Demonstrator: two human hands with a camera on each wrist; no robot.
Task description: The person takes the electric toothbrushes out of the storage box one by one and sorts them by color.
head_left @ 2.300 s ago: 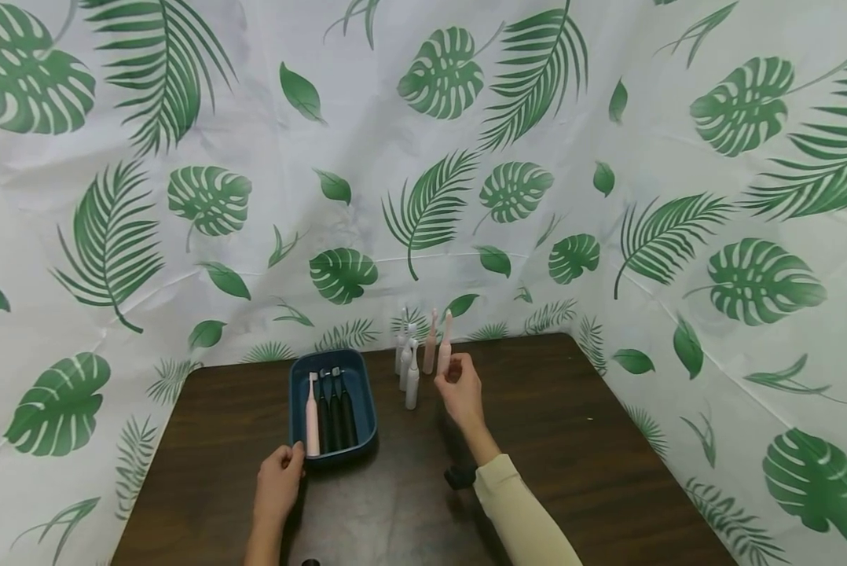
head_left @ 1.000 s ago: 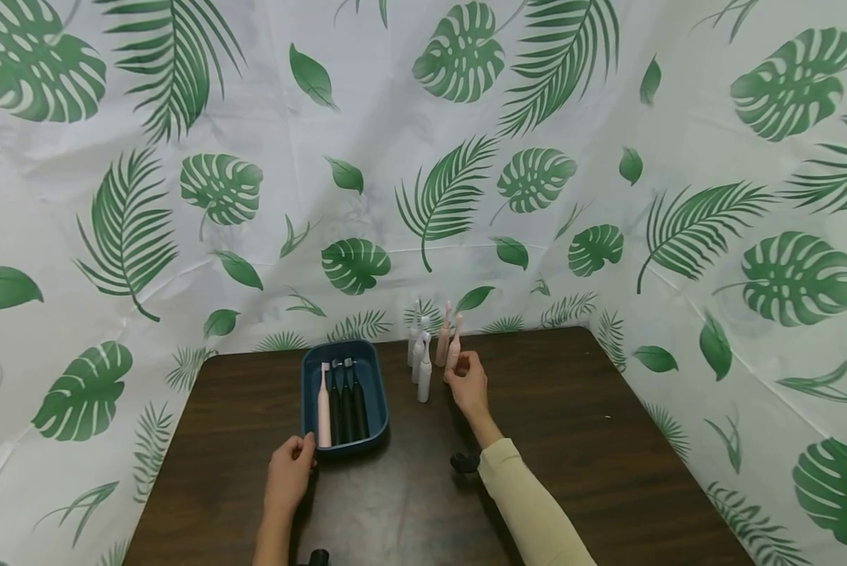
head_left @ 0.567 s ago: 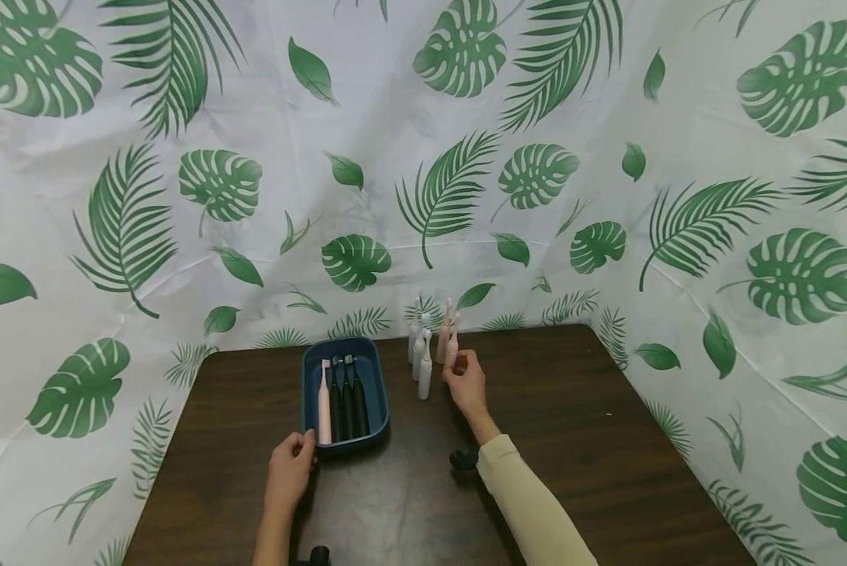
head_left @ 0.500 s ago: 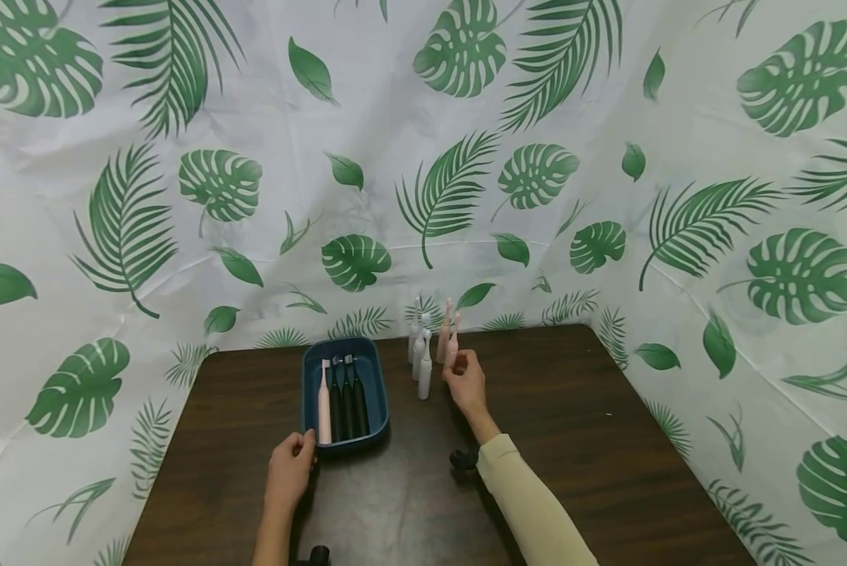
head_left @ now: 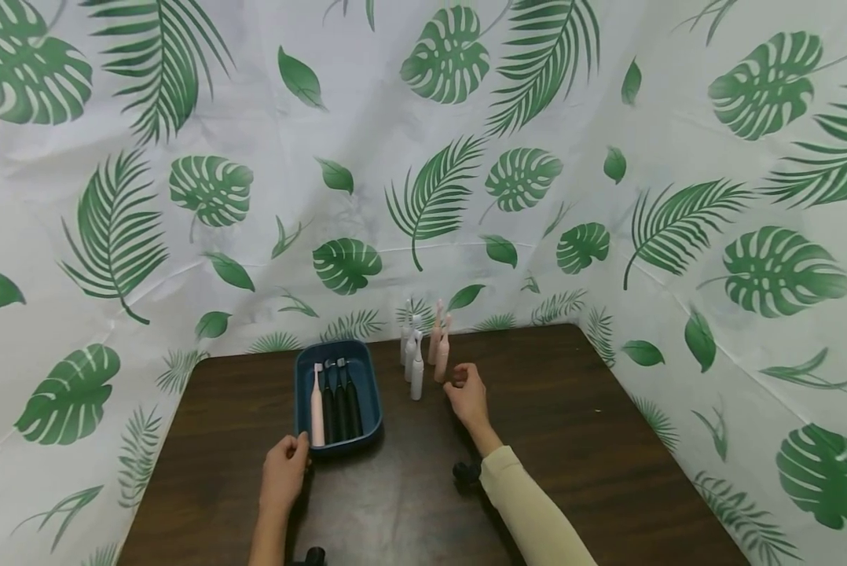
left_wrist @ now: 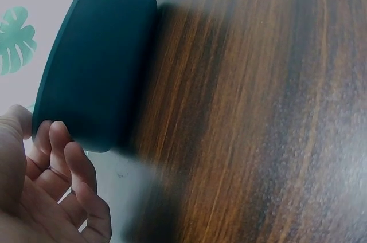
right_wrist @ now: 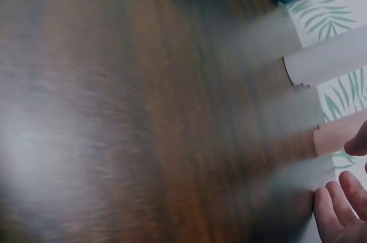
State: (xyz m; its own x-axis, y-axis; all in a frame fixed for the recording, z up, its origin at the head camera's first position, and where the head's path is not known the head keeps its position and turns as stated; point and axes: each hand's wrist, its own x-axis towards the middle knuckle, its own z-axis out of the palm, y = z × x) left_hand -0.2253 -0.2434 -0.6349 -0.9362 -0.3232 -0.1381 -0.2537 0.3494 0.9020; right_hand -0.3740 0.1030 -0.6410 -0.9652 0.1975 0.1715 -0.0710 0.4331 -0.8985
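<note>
White cloth printed with green leaves hangs behind and to the right of a dark brown desk. From the head view, a blue tray sits near the desk's far edge, left of its middle, holding one pale pink toothbrush and three black toothbrushes side by side. Just right of the tray, by the far edge, three white toothbrushes stand upright (partly overlapping from this angle), with two standing pink toothbrushes beside them. The left hand is at the tray's near left corner; the right hand, below a pale sleeve, is just beside the base of the nearer standing pink one. In the left wrist view, the left hand's grip is clamped on the tray's rim, thumb one side and fingers against the outer wall. In the right wrist view, the right hand's grip is apart, thumb spaced from fingertips; the thumb overlaps the pink body, and whether they touch I cannot tell.
</note>
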